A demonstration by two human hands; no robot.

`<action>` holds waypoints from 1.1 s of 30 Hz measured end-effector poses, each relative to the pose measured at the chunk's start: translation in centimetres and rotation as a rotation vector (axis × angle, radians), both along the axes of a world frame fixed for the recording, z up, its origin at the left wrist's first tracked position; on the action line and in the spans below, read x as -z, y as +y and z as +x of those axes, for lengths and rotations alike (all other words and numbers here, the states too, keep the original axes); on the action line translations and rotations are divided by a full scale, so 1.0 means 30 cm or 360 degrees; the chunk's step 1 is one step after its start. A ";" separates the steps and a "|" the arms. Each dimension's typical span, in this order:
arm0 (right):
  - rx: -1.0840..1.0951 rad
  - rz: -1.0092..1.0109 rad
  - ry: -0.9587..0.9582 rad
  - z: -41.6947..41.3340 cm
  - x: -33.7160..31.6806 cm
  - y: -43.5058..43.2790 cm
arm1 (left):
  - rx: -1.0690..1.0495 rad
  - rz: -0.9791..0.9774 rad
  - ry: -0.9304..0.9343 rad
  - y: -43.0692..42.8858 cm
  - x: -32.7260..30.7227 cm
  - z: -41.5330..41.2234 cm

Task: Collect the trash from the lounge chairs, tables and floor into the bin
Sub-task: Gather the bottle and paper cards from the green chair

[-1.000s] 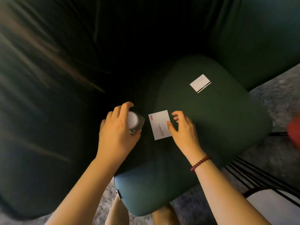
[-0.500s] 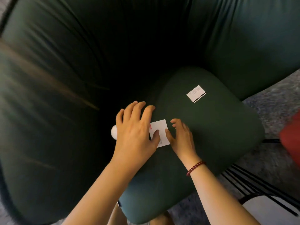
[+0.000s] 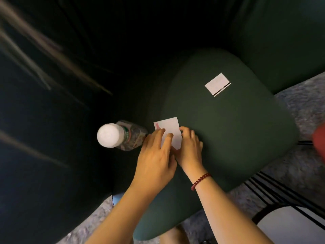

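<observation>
Paper, thin and light: the card (image 3: 168, 127) lies flat on the seat (image 3: 237, 138). The left hand (image 3: 154, 159) presses it with straight fingers. The right hand (image 3: 189, 150) curls at its 3 o'clock edge; whether it pinches, I cannot tell. Best lifted by that edge.

The seat cushion (image 3: 228, 138) is smooth, matt dark-green cloth. The card (image 3: 168, 125) and the second card (image 3: 217, 84) are matt white paper. The bottle (image 3: 133, 138) is clear, crinkled, glossy plastic, and its white cap (image 3: 109, 135) is matt. The grey carpet (image 3: 299, 95) looks rough.
</observation>
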State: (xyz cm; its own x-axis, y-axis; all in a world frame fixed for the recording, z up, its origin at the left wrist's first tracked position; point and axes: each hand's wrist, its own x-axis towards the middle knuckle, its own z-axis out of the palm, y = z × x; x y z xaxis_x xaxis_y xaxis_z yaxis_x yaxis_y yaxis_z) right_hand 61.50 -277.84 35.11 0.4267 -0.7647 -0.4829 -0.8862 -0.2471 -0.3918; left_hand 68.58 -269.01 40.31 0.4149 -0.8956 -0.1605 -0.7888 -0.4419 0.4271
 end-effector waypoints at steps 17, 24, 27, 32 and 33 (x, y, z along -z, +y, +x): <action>0.0097 -0.0273 -0.0497 -0.138 -0.136 -0.122 | -0.0300 -0.0072 0.0354 -0.102 -0.096 -0.021; 0.0038 -0.0381 -0.0703 -0.178 -0.224 -0.173 | -0.0299 -0.0204 0.0266 -0.209 -0.170 -0.038; 0.0089 -0.0238 -0.0690 -0.179 -0.203 -0.178 | -0.0239 -0.0242 0.0215 -0.216 -0.157 -0.039; 0.0356 0.0311 -0.0157 -0.158 -0.079 -0.178 | -0.0283 -0.0104 0.0260 -0.222 -0.094 -0.033; 0.0339 0.0330 -0.0074 -0.148 -0.055 -0.174 | -0.0295 -0.0043 0.0278 -0.224 -0.073 -0.030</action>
State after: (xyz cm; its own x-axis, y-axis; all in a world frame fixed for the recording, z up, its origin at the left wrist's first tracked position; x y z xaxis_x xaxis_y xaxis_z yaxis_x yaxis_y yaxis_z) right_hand 57.07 -283.06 36.76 0.2926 -0.7262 -0.6221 -0.8895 0.0320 -0.4557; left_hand 67.70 -275.75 42.48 0.5405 -0.8118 -0.2209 -0.6088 -0.5586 0.5634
